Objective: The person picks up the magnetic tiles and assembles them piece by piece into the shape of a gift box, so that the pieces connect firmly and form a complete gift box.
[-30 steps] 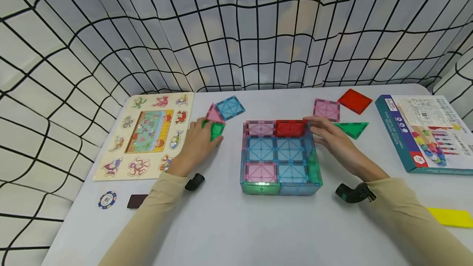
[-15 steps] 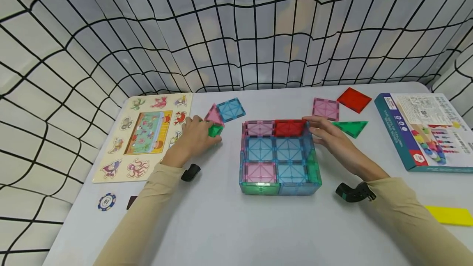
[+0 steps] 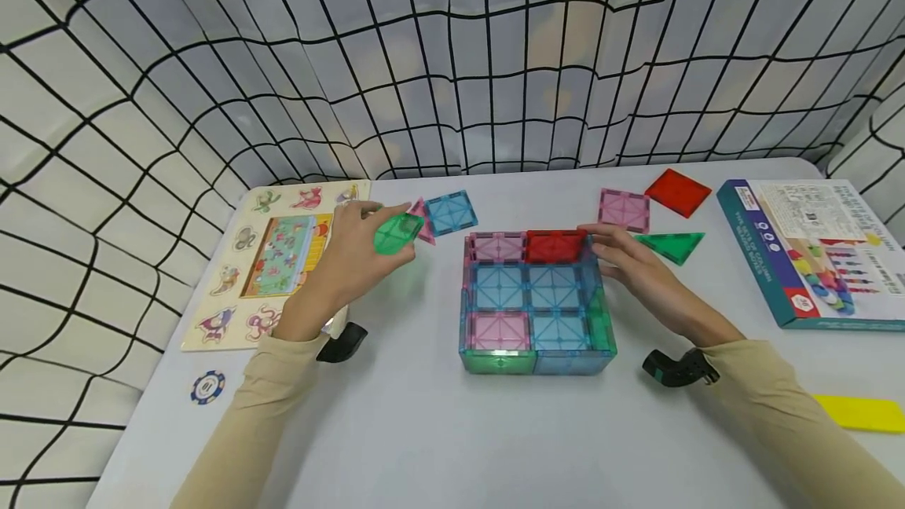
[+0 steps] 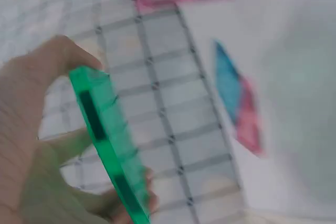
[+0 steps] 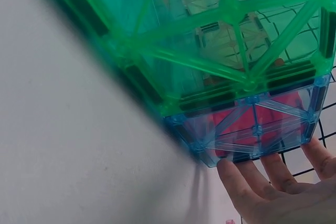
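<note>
I see left hand [image 3: 351,246] raised off counter [image 3: 438,430], fingers pinching green tile [image 3: 396,232], tile tilted, edge-on in left wrist view [image 4: 107,145]. Tile box [image 3: 535,301] lies to right of held tile, near, at lower level. Right hand [image 3: 636,269] lies with fingers straight, flat against box's right wall [image 5: 220,66], fingertips [image 5: 247,174] at far corner; grips nothing. Left hand carries tile; right hand braces box.

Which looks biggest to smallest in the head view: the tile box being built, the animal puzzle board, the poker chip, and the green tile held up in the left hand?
1. Animal puzzle board and tile box: alike in size, too close to rank.
2. Green tile, pinched in the left hand.
3. Poker chip, smallest.
</note>
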Demonstrator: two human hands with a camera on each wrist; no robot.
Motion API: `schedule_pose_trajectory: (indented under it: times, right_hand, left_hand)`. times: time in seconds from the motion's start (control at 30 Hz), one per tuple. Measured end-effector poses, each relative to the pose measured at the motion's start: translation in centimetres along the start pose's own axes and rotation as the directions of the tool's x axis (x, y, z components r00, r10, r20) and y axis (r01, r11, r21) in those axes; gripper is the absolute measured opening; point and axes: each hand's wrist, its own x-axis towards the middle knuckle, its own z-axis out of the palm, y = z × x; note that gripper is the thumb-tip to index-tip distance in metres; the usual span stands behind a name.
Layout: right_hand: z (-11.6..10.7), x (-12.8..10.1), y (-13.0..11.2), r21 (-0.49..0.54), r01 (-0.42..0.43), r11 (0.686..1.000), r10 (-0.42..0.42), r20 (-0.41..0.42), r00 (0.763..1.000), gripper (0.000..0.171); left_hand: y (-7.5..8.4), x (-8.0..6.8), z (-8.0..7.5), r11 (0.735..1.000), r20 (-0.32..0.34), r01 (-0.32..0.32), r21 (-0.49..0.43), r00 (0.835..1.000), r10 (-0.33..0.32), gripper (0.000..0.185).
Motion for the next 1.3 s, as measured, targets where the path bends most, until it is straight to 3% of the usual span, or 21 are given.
schedule_pose_trajectory:
  times: [0.03,0.1,0.17,0.23,0.3,0.4,0.53,0.73,1.1,1.3]
  right_hand:
    - [-0.1,0.0,0.0,0.006,0.002,1.000,-0.002,0.000,1.000,0.059]
    - [-0.1,-0.1,0.2,0.014,0.009,1.000,-0.009,0.003,1.000,0.059]
    - [0.0,-0.1,0.2,0.021,0.014,1.000,-0.014,0.004,1.000,0.058]
    - [0.1,-0.1,0.3,0.025,0.013,1.000,-0.013,0.004,1.000,0.058]
    - [0.2,0.0,0.4,0.026,0.014,1.000,-0.014,0.003,1.000,0.058]
    - [0.4,0.1,0.5,0.024,0.010,1.000,-0.010,0.002,1.000,0.057]
    - [0.6,0.2,0.4,0.011,0.011,1.000,-0.011,0.001,1.000,0.057]
    - [0.3,0.3,0.5,-0.003,0.004,1.000,-0.004,-0.004,1.000,0.057]
    - [0.0,0.3,0.1,-0.030,-0.014,0.999,0.014,-0.003,1.000,0.057]
    - [-2.5,0.7,-0.5,-0.098,0.014,0.995,-0.021,-0.080,0.997,0.055]
  left_hand:
    - [0.8,-0.1,-0.2,0.997,-0.024,-0.064,-0.035,0.998,0.064,0.062]
    - [2.4,-0.2,-0.2,0.970,-0.052,-0.220,-0.101,0.975,0.215,0.067]
    - [3.9,0.1,0.3,0.919,-0.050,-0.360,-0.159,0.933,0.357,0.072]
    - [5.0,0.7,1.1,0.864,-0.008,-0.454,-0.217,0.886,0.463,0.076]
    - [5.6,1.4,2.0,0.831,0.059,-0.491,-0.261,0.851,0.521,0.080]
    - [5.7,2.6,3.0,0.825,0.162,-0.482,-0.296,0.826,0.540,0.085]
    - [5.4,3.6,3.6,0.839,0.246,-0.458,-0.294,0.812,0.530,0.093]
    - [5.5,4.3,3.9,0.843,0.295,-0.463,-0.273,0.794,0.532,0.098]
    - [5.6,4.3,3.7,0.866,0.346,-0.452,-0.212,0.794,0.499,0.086]
    - [5.5,4.2,4.1,0.873,0.333,-0.444,-0.204,0.807,0.488,0.088]
